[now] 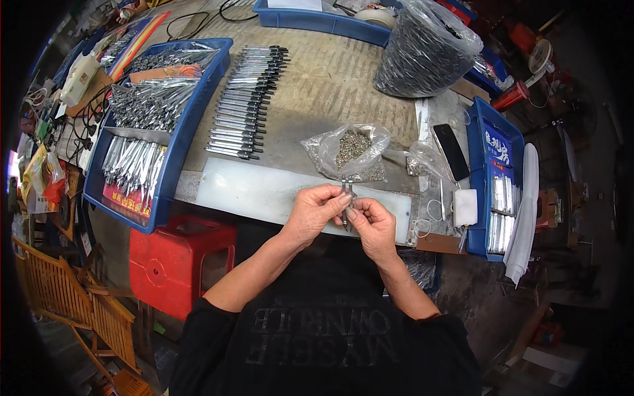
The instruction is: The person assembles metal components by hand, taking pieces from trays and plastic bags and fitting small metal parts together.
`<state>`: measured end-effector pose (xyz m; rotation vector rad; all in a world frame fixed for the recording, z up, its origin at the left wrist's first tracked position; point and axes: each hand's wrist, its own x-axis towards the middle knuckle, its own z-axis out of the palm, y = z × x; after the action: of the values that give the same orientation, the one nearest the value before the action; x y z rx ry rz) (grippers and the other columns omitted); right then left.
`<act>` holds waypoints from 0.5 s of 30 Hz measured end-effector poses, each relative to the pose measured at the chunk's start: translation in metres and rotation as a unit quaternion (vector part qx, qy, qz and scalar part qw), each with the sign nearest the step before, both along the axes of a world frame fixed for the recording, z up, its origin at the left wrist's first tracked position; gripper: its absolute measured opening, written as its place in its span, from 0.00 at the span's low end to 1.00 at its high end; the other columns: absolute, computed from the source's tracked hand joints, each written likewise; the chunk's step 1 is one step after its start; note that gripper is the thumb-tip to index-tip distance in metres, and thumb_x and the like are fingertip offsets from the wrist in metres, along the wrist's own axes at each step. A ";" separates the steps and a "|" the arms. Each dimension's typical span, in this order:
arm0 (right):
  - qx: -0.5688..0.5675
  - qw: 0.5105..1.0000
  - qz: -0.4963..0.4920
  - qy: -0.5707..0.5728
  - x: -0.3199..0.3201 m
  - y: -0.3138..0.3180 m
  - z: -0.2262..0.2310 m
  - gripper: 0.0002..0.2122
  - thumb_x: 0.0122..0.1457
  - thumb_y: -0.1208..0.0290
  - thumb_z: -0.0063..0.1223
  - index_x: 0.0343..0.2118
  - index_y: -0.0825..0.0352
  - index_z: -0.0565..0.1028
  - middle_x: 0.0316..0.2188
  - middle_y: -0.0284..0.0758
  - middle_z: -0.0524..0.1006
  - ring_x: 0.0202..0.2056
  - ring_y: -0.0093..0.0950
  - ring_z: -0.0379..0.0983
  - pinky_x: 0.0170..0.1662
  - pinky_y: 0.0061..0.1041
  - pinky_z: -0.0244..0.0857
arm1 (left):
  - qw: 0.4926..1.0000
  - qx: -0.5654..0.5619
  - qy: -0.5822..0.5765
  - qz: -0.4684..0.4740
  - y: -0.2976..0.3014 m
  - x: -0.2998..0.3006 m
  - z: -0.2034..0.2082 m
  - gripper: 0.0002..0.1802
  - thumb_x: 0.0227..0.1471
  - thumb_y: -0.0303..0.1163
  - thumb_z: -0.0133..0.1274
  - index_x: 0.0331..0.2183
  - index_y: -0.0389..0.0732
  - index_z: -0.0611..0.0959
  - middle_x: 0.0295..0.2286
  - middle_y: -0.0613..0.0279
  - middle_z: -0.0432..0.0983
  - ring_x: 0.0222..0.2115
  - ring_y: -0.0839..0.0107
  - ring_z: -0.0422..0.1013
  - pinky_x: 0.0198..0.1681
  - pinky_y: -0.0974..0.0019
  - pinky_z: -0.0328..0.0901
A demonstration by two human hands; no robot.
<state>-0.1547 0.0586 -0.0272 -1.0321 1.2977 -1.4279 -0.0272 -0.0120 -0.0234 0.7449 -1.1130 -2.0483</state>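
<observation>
Close together over the near edge of the table, my left hand (pixel 312 214) and my right hand (pixel 374 229) are both closed, thumbs and fingertips pinching a slim dark-and-silver metal part (pixel 347 186). It points away from me, and my fingers hide much of its length. Under the hands lies a long pale plate (pixel 264 193). Just beyond them sits an open clear plastic bag of tiny metal pieces (pixel 353 148). To the left, a neat row of silver rods with dark ends (pixel 241 105) lies on the table.
On the left stands a blue divided tray (pixel 175 155) full of metal rods. A red stool (pixel 165 264) is below it. A big bag of dark parts (pixel 426 53) stands far right of centre, near a black phone (pixel 451 152) and another blue tray (pixel 479 191).
</observation>
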 end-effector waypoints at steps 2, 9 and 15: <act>0.001 1.000 0.001 0.000 0.000 0.000 -0.001 0.06 0.55 0.75 0.50 0.33 0.73 0.71 0.23 0.26 0.72 0.24 0.11 0.63 0.27 0.11 0.59 | 1.000 -0.010 0.000 0.004 0.000 0.000 0.001 0.08 0.50 0.30 0.51 0.30 0.34 0.79 0.22 0.66 0.71 0.21 0.80 0.66 0.23 0.79 0.63; -0.008 0.999 -0.010 0.037 0.000 0.001 -0.009 0.05 0.54 0.76 0.51 0.32 0.72 0.72 0.21 0.27 0.72 0.23 0.12 0.64 0.25 0.12 0.59 | 1.000 -0.006 -0.011 -0.019 -0.002 0.002 -0.002 0.10 0.49 0.30 0.53 0.31 0.32 0.80 0.27 0.65 0.70 0.21 0.81 0.66 0.23 0.79 0.63; -0.018 0.995 -0.005 0.099 -0.002 0.001 -0.003 0.05 0.53 0.76 0.51 0.30 0.72 0.72 0.22 0.30 0.73 0.24 0.14 0.66 0.26 0.15 0.62 | 1.000 -0.007 -0.020 -0.020 -0.002 0.001 -0.001 0.10 0.49 0.31 0.53 0.30 0.33 0.80 0.25 0.64 0.70 0.20 0.81 0.66 0.22 0.79 0.63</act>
<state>-0.1571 0.0601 -0.0306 -1.2181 1.4252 -1.3884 -0.0260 -0.0140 -0.0249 0.7660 -1.1731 -2.0649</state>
